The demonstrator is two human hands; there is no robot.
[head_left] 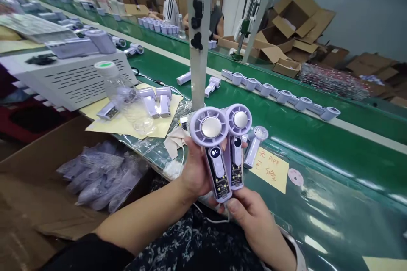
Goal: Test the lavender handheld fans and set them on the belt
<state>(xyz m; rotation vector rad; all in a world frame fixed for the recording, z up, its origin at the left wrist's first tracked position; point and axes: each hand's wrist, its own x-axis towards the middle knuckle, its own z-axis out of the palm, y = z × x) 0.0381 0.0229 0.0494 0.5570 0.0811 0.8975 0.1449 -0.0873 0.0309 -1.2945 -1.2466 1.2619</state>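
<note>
Two lavender handheld fans are held side by side above the table's near edge. My left hand (194,169) is closed around the left fan (211,127), whose small round display is lit above a bare circuit board. The right fan (239,120) stands slightly behind it, its display dark. My right hand (251,209) is closed at the lower ends of the two handles, thumb near the left fan's base. Behind them another fan (254,146) lies beside a yellow note (271,169) with red handwriting.
A metal post (199,67) rises just beyond the fans. At left are a clear bottle (127,97), a slotted white box (85,77) and a carton (28,178) of bagged parts. Fans line the green conveyor (286,123). Several people are across it.
</note>
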